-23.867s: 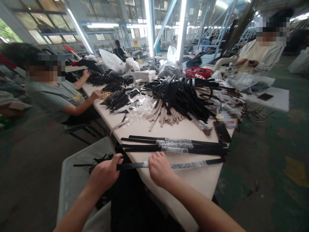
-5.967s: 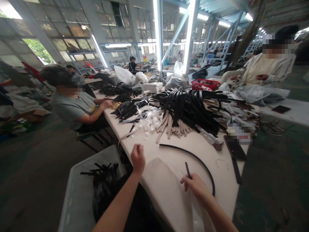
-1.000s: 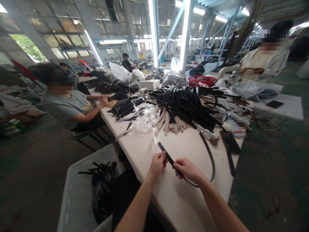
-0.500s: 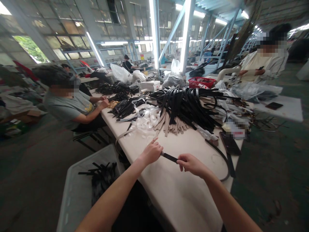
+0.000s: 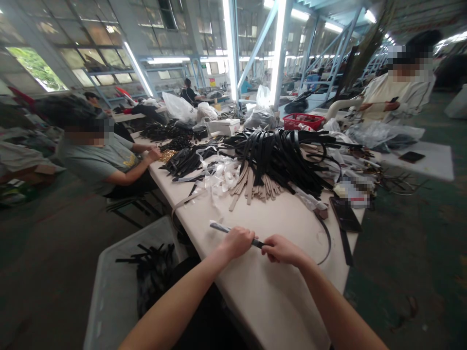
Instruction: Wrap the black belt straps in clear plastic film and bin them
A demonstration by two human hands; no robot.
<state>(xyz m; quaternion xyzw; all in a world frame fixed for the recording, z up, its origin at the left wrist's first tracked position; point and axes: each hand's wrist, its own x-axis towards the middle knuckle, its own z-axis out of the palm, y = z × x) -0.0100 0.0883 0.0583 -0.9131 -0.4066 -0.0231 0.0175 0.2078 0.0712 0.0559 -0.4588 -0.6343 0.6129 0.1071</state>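
So the black strap (image 5: 259, 243) is in the lower middle of the frame, held above the near part of the pale table (image 5: 251, 291). The left hand (image 5: 239, 241) has its fingers closed round it, and the right hand (image 5: 282, 250) pinches it just beside, thumb against the curled fingers, with a short bit showing between them. A whitish clear film sleeve (image 5: 219, 227) sticks out past the left hand, toward the left. How far it runs under those fingers, I can't tell. My take: hold the right-hand pinch firm and flat, and let the left grip be snug but not crushing, so the film slides evenly instead of bunching or tearing. Short strokes in line with the strap look safer than one big yank. Watch the curved tail (image 5: 329, 243) at right center too, which looks like the same strap; it lies near the dark phone (image 5: 345, 214) and could snag or twist. The loose film strips (image 5: 221, 175) and big strap pile (image 5: 280, 150) sit farther back, upper center.
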